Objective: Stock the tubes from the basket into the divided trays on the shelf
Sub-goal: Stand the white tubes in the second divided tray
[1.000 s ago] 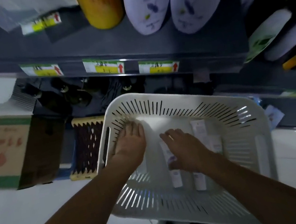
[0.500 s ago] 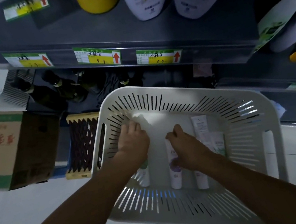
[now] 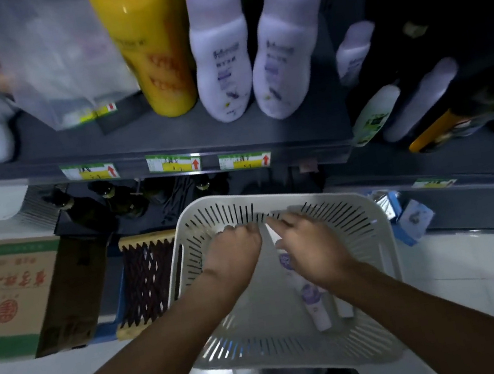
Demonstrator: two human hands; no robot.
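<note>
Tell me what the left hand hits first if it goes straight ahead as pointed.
Probably the slotted far wall of the basket: the left hand is close to it, though depth is unclear.

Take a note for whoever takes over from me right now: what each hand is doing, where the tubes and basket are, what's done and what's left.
Left hand: fingers curled inside the basket near its far wall; whether it holds anything is hidden.
Right hand: appears to grip a purple-label tube inside the basket.
Two more tubes lie at the basket's near side, partly under the right wrist.
Done: nothing visibly shelved.
Left: lift the tubes out and stock them. The divided trays are not in view.
</note>
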